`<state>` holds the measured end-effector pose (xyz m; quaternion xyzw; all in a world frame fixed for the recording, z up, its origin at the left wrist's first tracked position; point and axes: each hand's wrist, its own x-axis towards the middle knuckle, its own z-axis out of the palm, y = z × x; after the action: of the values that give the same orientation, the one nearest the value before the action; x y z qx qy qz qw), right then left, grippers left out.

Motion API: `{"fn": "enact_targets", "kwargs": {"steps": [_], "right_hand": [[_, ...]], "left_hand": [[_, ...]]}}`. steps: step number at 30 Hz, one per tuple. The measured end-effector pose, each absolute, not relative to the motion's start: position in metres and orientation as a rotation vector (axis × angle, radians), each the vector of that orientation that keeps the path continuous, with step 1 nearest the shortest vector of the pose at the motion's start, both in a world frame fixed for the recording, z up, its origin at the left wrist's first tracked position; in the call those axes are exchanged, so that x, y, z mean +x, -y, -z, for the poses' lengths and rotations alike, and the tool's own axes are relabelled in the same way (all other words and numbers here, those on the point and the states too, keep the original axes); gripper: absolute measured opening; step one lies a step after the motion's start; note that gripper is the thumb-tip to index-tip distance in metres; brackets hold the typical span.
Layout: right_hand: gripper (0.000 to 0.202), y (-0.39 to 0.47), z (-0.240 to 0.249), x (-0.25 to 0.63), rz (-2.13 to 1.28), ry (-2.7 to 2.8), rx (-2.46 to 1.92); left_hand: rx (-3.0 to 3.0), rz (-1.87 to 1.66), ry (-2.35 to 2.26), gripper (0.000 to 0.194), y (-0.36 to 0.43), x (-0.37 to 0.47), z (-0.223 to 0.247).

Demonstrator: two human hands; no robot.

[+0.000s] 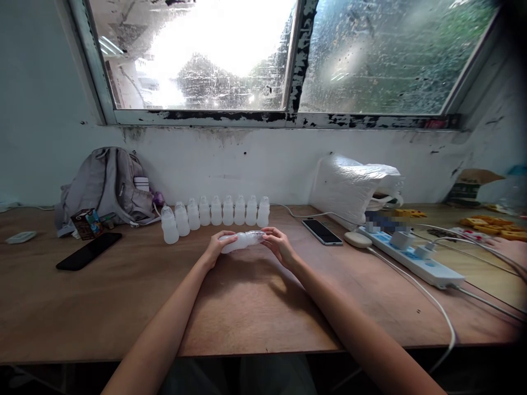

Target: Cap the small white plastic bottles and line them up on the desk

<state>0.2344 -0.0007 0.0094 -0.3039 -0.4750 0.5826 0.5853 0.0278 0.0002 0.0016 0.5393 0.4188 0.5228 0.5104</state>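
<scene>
Table [102, 307]: wooden, under a rain-streaked window.
Left hand [217, 246]: grasps the bottle's base end.
Right hand [279, 243]: grips the bottle [242, 240] cap end; keep it level, twist gently.
Beyond hands: bottle row [216, 214].

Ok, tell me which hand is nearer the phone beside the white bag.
Right. The right hand holds the clear-capped end of the bottle, on the side towards that phone. The left hand holds the other end, farther away.

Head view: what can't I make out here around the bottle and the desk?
- Bottle: ends covered by left hand and right hand; cap state unclear.
- Power strip far end: blurred patch.
- Yellow pieces: too small, cut by right edge.
- Small box: print unreadable.
</scene>
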Motion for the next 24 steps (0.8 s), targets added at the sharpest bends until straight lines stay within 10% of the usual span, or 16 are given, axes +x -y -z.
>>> {"fn": "enact_targets", "kwargs": {"steps": [24], "right_hand": [[0.019, 0.006, -0.011, 0.233, -1.355, 1.207, -0.717]], "left_hand": [[1.324, -1.313, -1.045, 0.034, 0.002, 0.021, -0.009]]}}
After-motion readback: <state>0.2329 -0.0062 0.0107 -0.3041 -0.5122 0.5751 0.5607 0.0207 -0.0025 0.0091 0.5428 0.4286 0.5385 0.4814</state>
